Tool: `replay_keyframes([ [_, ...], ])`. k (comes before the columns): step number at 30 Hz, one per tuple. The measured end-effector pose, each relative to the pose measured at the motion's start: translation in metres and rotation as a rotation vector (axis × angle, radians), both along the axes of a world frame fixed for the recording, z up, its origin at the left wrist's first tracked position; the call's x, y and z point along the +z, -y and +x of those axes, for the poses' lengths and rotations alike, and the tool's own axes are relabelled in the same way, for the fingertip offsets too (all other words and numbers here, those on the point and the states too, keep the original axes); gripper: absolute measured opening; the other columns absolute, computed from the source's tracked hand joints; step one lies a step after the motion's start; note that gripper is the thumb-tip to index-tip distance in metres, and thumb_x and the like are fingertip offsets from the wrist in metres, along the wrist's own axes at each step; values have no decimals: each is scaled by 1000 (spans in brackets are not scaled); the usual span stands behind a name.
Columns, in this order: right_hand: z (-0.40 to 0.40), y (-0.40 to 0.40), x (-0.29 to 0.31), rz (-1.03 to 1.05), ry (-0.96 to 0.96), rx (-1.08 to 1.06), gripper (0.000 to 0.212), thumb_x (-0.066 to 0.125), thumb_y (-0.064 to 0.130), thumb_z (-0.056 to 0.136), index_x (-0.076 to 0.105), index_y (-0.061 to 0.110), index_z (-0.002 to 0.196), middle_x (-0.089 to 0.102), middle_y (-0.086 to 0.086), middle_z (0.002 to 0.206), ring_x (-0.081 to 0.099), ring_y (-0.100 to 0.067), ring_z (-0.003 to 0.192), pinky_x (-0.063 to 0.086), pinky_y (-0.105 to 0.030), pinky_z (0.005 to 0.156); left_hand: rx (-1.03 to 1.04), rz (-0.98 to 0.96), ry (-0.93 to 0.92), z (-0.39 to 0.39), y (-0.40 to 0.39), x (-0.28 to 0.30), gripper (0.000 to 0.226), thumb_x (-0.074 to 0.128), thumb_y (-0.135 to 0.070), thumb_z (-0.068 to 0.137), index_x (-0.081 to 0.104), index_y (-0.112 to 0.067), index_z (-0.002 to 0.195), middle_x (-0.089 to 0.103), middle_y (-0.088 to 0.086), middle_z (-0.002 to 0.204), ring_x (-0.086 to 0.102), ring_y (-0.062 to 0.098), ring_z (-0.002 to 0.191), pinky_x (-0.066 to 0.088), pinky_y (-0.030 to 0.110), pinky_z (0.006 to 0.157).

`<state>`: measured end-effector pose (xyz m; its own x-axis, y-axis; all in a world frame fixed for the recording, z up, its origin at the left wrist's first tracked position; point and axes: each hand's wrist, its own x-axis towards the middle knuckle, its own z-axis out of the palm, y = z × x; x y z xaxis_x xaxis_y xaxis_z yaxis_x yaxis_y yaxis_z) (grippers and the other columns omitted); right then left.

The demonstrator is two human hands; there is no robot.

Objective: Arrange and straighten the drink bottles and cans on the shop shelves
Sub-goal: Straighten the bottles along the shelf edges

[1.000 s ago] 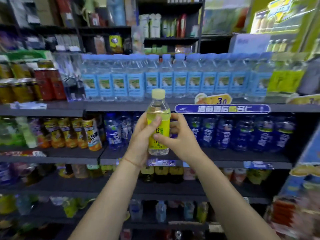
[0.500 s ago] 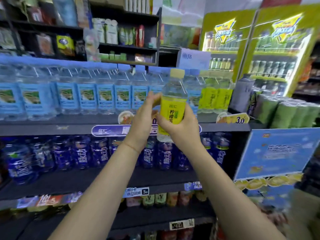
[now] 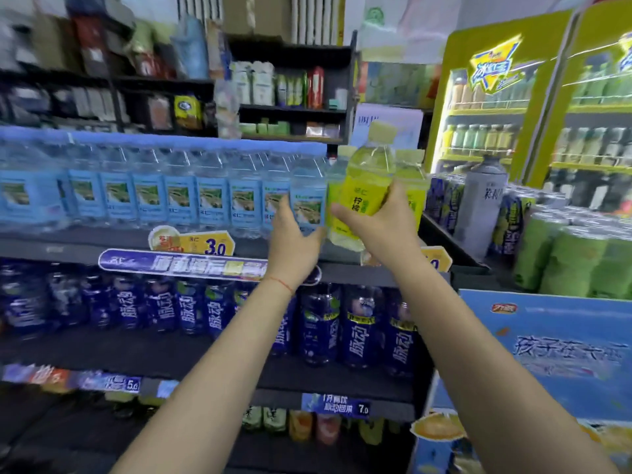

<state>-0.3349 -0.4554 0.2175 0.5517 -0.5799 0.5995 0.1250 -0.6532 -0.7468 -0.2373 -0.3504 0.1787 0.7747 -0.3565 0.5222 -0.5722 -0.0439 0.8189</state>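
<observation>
Your right hand [image 3: 383,224] grips the yellow lemon bottle [image 3: 367,186], tilted, at the right end of the upper shelf [image 3: 68,249], just beside the blue-labelled water bottles [image 3: 178,196]. Your left hand [image 3: 294,234] rests with relaxed fingers against the endmost water bottle, holding nothing.

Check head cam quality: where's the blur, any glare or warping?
Head view: upper-left shelves smeared by motion blur; the yellow bottle in the right hand is sharper, label legible. The lit fridge blooms bright, washing out its contents. Wide-angle warping bends the water-bottle row and shelf edges toward the frame borders.
</observation>
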Motion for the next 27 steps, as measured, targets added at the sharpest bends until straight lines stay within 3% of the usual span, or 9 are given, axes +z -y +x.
replay_keyframes([
  [3, 11, 22, 7, -50, -73, 50, 84, 86, 47, 68, 41, 8, 128, 58, 0, 109, 57, -19, 101, 43, -30, 75, 136, 96, 51, -8, 6, -4, 88, 65, -30, 93, 5, -18, 156, 24, 5, 161, 30, 25, 144, 33, 42, 111],
  [6, 21, 34, 12, -96, -159, 99, 92, 83, 47, 72, 36, 3, 138, 57, -3, 116, 54, -20, 101, 39, -27, 71, 189, 178, 61, -12, 6, -4, 90, 61, -35, 94, -3, -22, 156, 22, 5, 162, 33, 29, 143, 37, 44, 108],
  [8, 26, 40, 13, -111, -219, 109, 83, 81, 50, 74, 43, 3, 131, 57, -1, 97, 52, -17, 82, 36, -27, 56, 228, 232, 72, -14, 7, -4, 91, 59, -37, 94, -6, -25, 156, 24, 5, 162, 38, 32, 139, 41, 44, 104],
  [10, 30, 44, 16, -127, -282, 94, 70, 78, 53, 76, 50, 3, 117, 47, 3, 77, 44, -12, 65, 35, -28, 51, 266, 266, 57, -14, 8, -4, 91, 59, -39, 94, -7, -25, 156, 28, 7, 160, 42, 33, 135, 41, 40, 98],
  [15, 30, 51, 18, -173, -349, 99, 57, 74, 57, 78, 54, 5, 92, 45, -3, 66, 46, -20, 62, 40, -35, 58, 294, 285, 30, -17, 9, -3, 92, 59, -42, 94, -5, -24, 157, 30, 7, 159, 39, 32, 138, 39, 40, 102],
  [17, 28, 52, 17, -189, -341, 123, 62, 74, 56, 78, 57, 2, 104, 58, -9, 80, 57, -26, 76, 44, -36, 64, 307, 291, 30, -19, 10, -1, 92, 60, -42, 94, -5, -24, 157, 30, 7, 159, 40, 32, 138, 39, 40, 103],
  [18, 27, 52, 17, -183, -323, 144, 69, 74, 54, 79, 55, 0, 117, 64, -12, 96, 61, -28, 90, 46, -36, 70, 311, 291, 29, -20, 10, -1, 92, 60, -42, 94, -5, -24, 156, 29, 6, 160, 40, 32, 138, 40, 40, 104],
  [21, 23, 52, 15, -143, -286, 180, 81, 77, 47, 80, 41, 5, 139, 58, -12, 131, 57, -29, 117, 43, -31, 78, 333, 310, 40, -22, 11, 0, 92, 60, -41, 94, -5, -22, 156, 28, 6, 160, 39, 31, 139, 40, 38, 102],
  [27, 21, 51, 13, -145, -296, 175, 77, 77, 44, 81, 42, 5, 138, 60, -12, 128, 60, -27, 111, 49, -34, 79, 348, 344, 43, -23, 13, 1, 92, 58, -43, 95, -7, -24, 156, 23, 4, 162, 35, 31, 142, 35, 40, 108],
])
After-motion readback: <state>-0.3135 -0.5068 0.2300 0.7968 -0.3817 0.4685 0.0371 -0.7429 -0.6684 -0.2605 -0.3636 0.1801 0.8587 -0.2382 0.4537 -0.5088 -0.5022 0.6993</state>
